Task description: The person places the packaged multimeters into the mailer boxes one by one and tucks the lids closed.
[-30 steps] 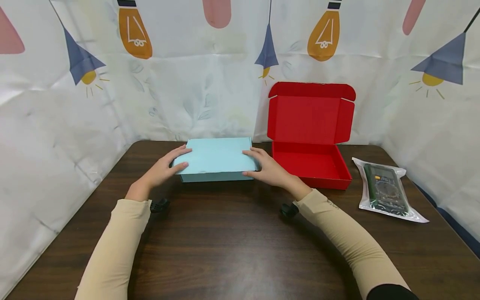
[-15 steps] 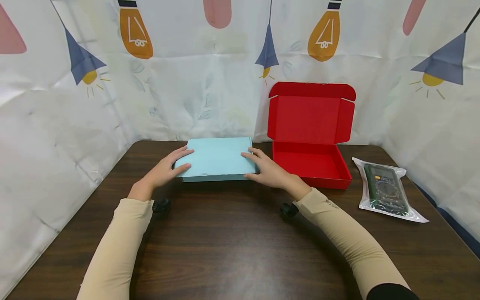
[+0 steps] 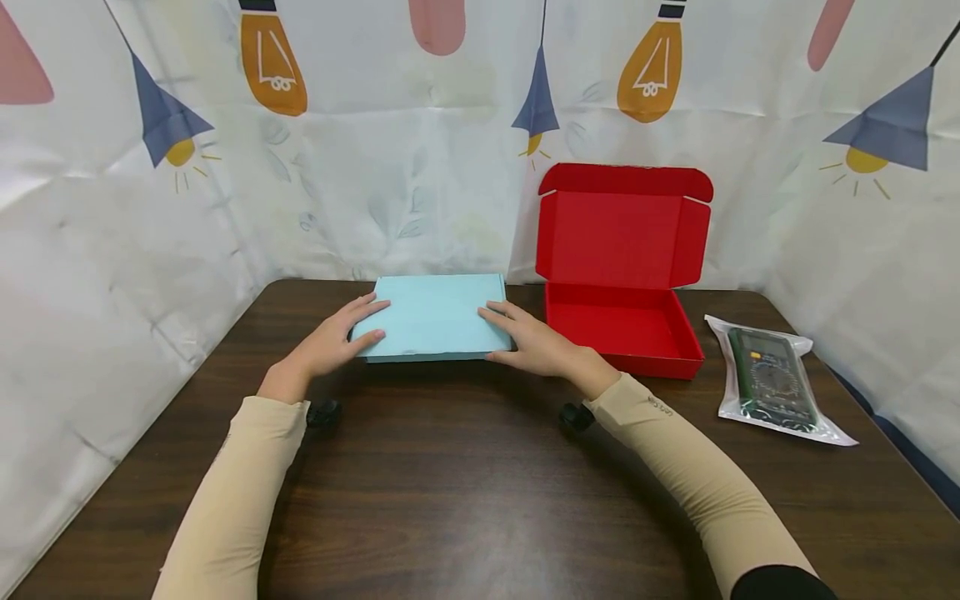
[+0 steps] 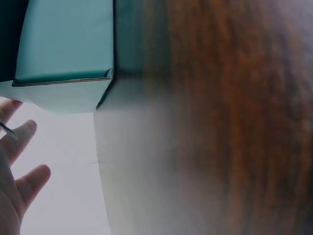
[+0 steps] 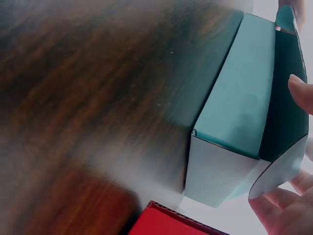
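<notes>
The light blue cardboard box [image 3: 438,317] lies at the back middle of the table. Its lid is down nearly flat in the head view; the right wrist view has a dark gap beneath the lid [image 5: 304,44]. My left hand [image 3: 326,337] rests on the box's left side, fingers spread over the lid's top. On the right side, my right hand [image 3: 536,337] touches the lid with spread, fairly straight fingers, the thumb near the front edge. In the right wrist view, right fingertips [image 5: 288,196] touch a side flap. The box's inside is hidden in the head view.
A red cardboard box [image 3: 626,321] stands right of the blue box, its lid raised. Farther right lies a multimeter [image 3: 772,375] in a clear plastic bag. A white printed curtain [image 3: 435,183] hangs behind the dark wooden table [image 3: 450,483].
The blue box's lid has come down, so less of its front wall shows. Both hands have sunk slightly with it. The red box and multimeter have stayed in place.
</notes>
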### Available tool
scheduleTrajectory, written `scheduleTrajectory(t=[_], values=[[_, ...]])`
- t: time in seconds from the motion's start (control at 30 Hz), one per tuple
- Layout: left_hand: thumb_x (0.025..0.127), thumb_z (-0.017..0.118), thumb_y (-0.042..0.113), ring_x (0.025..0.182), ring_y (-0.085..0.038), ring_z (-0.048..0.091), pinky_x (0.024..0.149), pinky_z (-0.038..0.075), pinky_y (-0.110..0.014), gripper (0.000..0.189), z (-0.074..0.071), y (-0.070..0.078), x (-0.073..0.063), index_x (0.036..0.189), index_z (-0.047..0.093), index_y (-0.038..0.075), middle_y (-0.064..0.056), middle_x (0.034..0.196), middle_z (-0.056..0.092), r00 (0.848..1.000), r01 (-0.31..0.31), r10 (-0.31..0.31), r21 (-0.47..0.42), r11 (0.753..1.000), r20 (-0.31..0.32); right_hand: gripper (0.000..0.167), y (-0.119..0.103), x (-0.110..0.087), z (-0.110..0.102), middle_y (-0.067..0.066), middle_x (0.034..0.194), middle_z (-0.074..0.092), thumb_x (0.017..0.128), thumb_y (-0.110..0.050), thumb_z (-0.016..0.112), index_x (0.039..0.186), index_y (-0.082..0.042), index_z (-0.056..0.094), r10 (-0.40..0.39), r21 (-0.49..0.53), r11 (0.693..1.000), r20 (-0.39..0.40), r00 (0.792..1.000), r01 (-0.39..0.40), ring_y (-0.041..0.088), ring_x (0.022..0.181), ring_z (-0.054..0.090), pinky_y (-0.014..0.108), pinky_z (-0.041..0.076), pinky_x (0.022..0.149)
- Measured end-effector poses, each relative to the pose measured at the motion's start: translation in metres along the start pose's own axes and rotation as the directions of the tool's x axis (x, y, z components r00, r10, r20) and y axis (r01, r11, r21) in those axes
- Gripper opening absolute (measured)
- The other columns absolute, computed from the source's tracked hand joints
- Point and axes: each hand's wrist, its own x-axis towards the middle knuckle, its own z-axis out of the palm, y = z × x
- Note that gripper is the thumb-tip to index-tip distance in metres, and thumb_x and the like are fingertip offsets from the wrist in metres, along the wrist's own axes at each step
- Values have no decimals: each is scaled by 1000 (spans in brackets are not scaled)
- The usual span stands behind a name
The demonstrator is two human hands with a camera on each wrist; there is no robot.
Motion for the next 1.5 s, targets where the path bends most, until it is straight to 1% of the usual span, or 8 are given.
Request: scheduleTrajectory(t=[0.37, 0.53, 0.63, 0.8, 0.87, 1.03, 1.2, 1.5], values=[[105, 58, 35, 151, -46, 19, 114, 22, -69, 63, 3, -1, 0, 160, 38, 10, -20, 167, 18, 999, 29, -30, 22, 999, 33, 82, 2, -1, 5, 15, 164, 25, 95, -27, 76, 162, -10, 32, 6, -16, 1000, 47, 999, -6, 35, 147, 31, 41, 45, 109], [106, 54, 44, 155, -42, 8, 114, 13, -73, 67, 7, 3, 6, 162, 34, 13, -18, 169, 15, 996, 60, -65, 80, 995, 60, 83, 2, -1, 5, 14, 166, 22, 96, -30, 75, 163, -10, 29, 11, -16, 1000, 87, 996, -10, 34, 150, 27, 42, 42, 111], [106, 53, 46, 155, -42, 7, 114, 8, -74, 69, 8, 5, 11, 162, 32, 13, -18, 169, 15, 995, 58, -68, 134, 989, 75, 84, 2, -1, 4, 14, 166, 21, 96, -31, 74, 163, -10, 28, 13, -14, 1000, 106, 994, -11, 34, 150, 25, 42, 42, 112], [106, 52, 45, 154, -44, 12, 115, 9, -73, 68, 9, 6, 15, 162, 32, 12, -20, 168, 16, 995, 50, -66, 189, 981, 79, 83, 2, 1, 6, 13, 167, 19, 98, -32, 71, 164, -11, 26, 24, -8, 1000, 122, 992, -23, 35, 152, 22, 41, 42, 111], [106, 52, 45, 154, -42, 12, 115, 8, -72, 69, 10, 8, 16, 162, 31, 11, -20, 168, 17, 995, 48, -66, 202, 978, 81, 83, 2, 3, 7, 12, 168, 17, 99, -33, 70, 164, -11, 24, 31, 2, 999, 128, 991, -32, 36, 154, 16, 42, 41, 112], [106, 50, 49, 155, -40, 6, 116, 9, -71, 72, 12, 11, 18, 164, 27, 13, -19, 169, 16, 992, 46, -72, 235, 971, 105, 85, 1, 8, 8, 9, 170, 14, 100, -35, 69, 165, -9, 20, 21, 10, 1000, 148, 989, -22, 36, 156, 0, 45, 31, 118], [106, 50, 49, 155, -43, 5, 115, 12, -72, 72, 13, 15, 20, 164, 27, 13, -18, 169, 16, 991, 50, -80, 263, 964, 104, 87, 0, 10, 8, 8, 171, 13, 99, -34, 69, 165, -8, 18, 6, -2, 1000, 164, 986, -5, 35, 156, -2, 45, 28, 120], [106, 52, 47, 153, -46, 5, 115, 19, -70, 72, 14, 15, 22, 164, 27, 10, -20, 168, 16, 990, 43, -76, 259, 965, 119, 88, 2, 11, 12, 9, 171, 11, 100, -34, 69, 165, -8, 17, 9, -16, 1000, 185, 983, -6, 36, 156, -2, 46, 30, 119]])
